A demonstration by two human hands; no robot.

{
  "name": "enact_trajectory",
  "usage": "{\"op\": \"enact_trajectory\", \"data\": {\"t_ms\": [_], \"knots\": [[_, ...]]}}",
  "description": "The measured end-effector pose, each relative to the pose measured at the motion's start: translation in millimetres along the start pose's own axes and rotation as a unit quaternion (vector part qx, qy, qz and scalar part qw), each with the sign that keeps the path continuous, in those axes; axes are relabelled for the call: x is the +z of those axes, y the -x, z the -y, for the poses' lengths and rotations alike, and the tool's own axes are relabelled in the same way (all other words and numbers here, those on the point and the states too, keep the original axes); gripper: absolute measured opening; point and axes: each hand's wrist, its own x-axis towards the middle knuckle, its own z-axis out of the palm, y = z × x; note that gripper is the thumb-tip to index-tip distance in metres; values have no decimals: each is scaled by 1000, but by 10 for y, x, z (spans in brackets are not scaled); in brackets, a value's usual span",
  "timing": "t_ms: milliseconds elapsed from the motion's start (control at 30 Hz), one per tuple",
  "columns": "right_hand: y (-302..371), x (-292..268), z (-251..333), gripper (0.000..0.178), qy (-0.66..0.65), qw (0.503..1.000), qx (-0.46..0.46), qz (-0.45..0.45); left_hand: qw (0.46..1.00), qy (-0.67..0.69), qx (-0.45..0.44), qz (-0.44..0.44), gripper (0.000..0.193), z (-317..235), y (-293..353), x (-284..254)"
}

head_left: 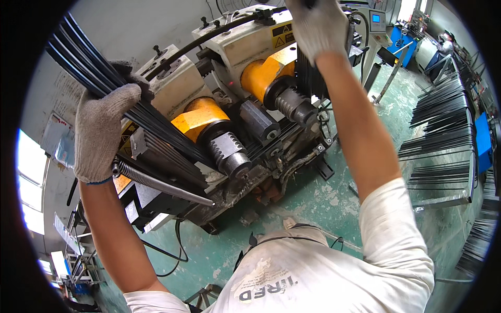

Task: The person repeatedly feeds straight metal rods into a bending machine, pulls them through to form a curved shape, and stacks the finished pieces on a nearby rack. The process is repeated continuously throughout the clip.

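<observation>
In a grey knit glove with dark fingers, my left hand [102, 125] is wrapped round a thick bundle of long black rods [88, 60]. The bundle slopes from the upper left down to the front of a cream machine [169, 86]. Its lower end lies beside a toothed metal spindle [227, 148] with a yellow collar [201, 116]. My gloved right hand [322, 31] reaches up at the top edge, over the machine's far end. The picture's rim cuts off its fingers, so their grip is hidden. Below it hangs a dark cluster of rods [309, 75], partly covered by my forearm.
A second toothed spindle [295, 104] juts out at the machine's right. A spring-wrapped hose [162, 187] sticks out at the lower left. Racked black rods [438, 122] stand to the right. Another person [442, 49] is far back, near a blue machine [401, 40]. A cable [180, 250] trails on the floor.
</observation>
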Motion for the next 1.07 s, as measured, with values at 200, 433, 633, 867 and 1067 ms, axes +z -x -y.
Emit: {"op": "enact_trajectory", "data": {"t_ms": [200, 433, 633, 867, 1067], "knots": [[2388, -818, -778, 37, -189, 964, 165, -85, 1000, -21, -12, -2, 42, 10, 90, -36], [3376, -670, -1296, 46, -204, 848, 457, 173, 993, -98, 34, 58, 30, 360, 216, -386], [3109, -81, -1481, 54, -389, 712, 569, 135, 912, -324, 238, 85, 28, 311, 130, -337], [2979, 68, -1287, 48, -380, 662, 639, 89, 943, -282, 151, 94, 32, 178, 155, -289], [2936, 131, -1202, 33, -355, 635, 680, 95, 912, -356, 177, 104, 25, -103, 133, -193]]}}
